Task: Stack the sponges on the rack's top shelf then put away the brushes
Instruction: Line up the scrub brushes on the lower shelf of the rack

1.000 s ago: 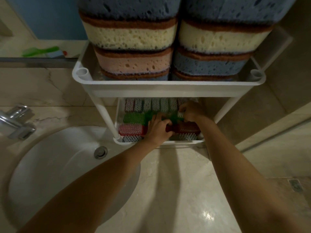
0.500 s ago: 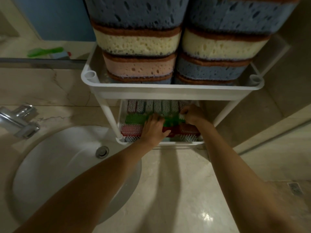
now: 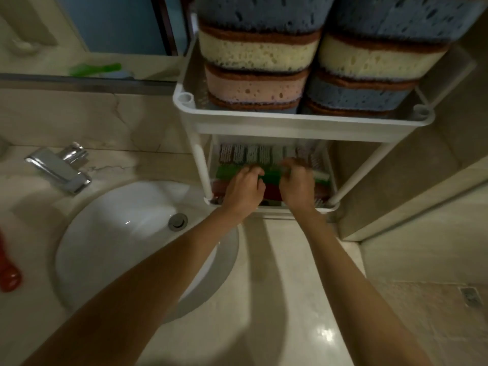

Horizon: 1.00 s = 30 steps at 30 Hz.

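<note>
Green bristles catch my eye first on the feed: the green brush point(image 3: 270, 177) lies across the middle of the lower shelf point(image 3: 328, 207) of the white rack point(image 3: 303, 126), directly between the two hands. The left hand point(image 3: 244, 190) reaches in from the sink side, knuckles up. Its fingers point(image 3: 252, 172) are bent and close together, and their tips grip the left end of the green brush. The right hand point(image 3: 298, 186) sits just beside it, the two hands nearly touching. Its fingers point(image 3: 289, 165) are curled downward over the right part of the same brush, but the blur is heavy there and I cannot tell whether they grip it or only rest on it.

A red brush point(image 3: 272, 193) lies just in front of the green one, partly under both palms. Behind the fingertips, a row of pale brushes point(image 3: 252, 154) stands bristles-up along the back of the shelf.

On the top shelf point(image 3: 190, 83) I see the sponges point(image 3: 258, 55) stacked in two columns side by side, blue, yellow and pink layers with brown scouring pads between them, rising out of the picture.

The rack stands on a pale stone counter point(image 3: 290, 286), just beside a white round sink point(image 3: 118, 233) with a chrome tap point(image 3: 60, 167) at its far left edge.
</note>
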{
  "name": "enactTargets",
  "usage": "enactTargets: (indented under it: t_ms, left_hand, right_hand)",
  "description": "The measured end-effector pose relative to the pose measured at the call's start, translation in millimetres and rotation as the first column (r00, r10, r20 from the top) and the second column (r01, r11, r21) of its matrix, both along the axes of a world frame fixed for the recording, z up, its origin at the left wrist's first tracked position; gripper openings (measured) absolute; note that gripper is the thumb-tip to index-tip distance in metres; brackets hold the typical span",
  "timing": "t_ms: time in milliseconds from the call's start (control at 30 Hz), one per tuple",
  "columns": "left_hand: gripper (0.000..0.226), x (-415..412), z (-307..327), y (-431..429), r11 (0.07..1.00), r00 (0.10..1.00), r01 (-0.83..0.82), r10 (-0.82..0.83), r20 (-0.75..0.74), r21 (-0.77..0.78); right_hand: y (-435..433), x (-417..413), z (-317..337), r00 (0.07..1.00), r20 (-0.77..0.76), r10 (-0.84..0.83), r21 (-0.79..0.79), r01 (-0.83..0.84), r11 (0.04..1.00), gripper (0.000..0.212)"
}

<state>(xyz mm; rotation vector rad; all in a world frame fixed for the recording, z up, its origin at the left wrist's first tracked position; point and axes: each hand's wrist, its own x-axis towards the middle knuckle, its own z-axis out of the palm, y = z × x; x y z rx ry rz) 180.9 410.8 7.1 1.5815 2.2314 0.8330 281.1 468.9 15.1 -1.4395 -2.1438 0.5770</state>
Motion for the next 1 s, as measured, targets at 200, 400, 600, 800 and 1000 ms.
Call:
enactTargets:
  t_ms: [200, 400, 600, 800, 1000]
  left_hand:
    - [0.020, -33.7, 13.0, -91.1, 0.987, 0.957, -0.154, 0.161, 0.241, -0.049]
    - [0.020, -106.0, -11.5, -226.2, 0.879, 0.826, -0.430, 0.475, 0.303, -0.206]
    - [0.021, -203.3, -38.1, -345.0, 0.721, 0.672, -0.648, 0.693, 0.262, -0.245]
    - [0.024, -306.6, -58.2, -431.6, 0.537, 0.537, -0.801, 0.840, 0.079, -0.262]
    - [0.071, -360.4, -63.1, -442.7, 0.414, 0.452, -0.797, 0.892, 0.021, -0.440]
  right_hand:
    - [-100.7, -43.0, -7.8, 0.971, -0.232, 0.061, 0.052, -0.050, 0.997, 0.026]
    - [-211.1, -118.7, -24.3, 0.955, -0.243, 0.169, -0.235, -0.227, 0.945, 0.031]
    - [-309.6, -224.7, -37.2, 0.843, -0.061, 0.534, -0.392, -0.512, 0.764, 0.030]
    - [-368.8, -324.1, -41.0, 0.752, 0.068, 0.656, -0.506, -0.540, 0.673, 0.031]
    - [-388.1, -389.7, -49.1, 0.746, 0.197, 0.636, -0.519, -0.471, 0.713, 0.030]
